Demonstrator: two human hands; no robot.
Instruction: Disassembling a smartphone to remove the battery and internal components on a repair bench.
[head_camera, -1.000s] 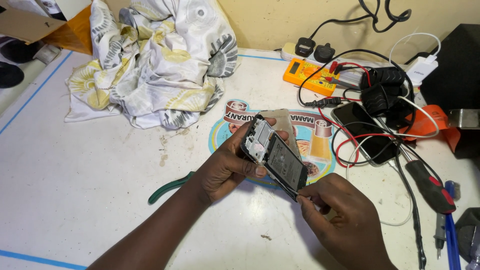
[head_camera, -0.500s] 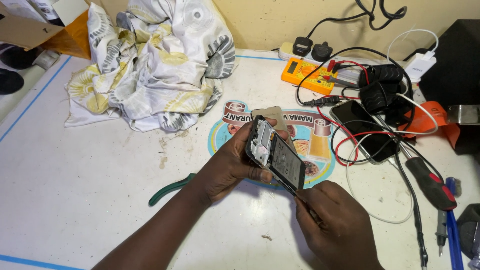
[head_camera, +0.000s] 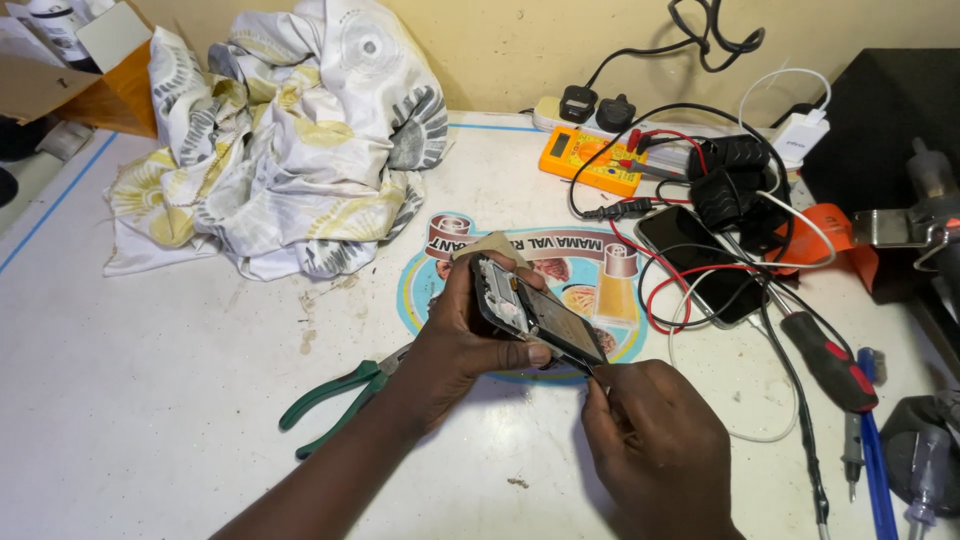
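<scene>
Head camera, white worktable (head_camera: 150, 400), contents as seen:

- Left hand (head_camera: 460, 345) — fingers curled around an opened mobile phone (head_camera: 535, 320), thumb along its lower edge; the phone is held tilted above the table, over a round printed sticker (head_camera: 610, 300).
- Right hand (head_camera: 655, 450) — fingertips pinched together at the phone's lower right corner; what they pinch is too small to tell.
- Green-handled pliers (head_camera: 335, 395) — lying on the table just left of the left wrist.
- Patterned cloth (head_camera: 280, 150) — crumpled at the rear left.
- Orange multimeter (head_camera: 592, 158) — rear centre, red and black leads trailing.
- Second phone (head_camera: 700, 262), dark screen up — right of the sticker, under cables.
- Red-and-black screwdriver (head_camera: 830, 360) — at the right.
</scene>
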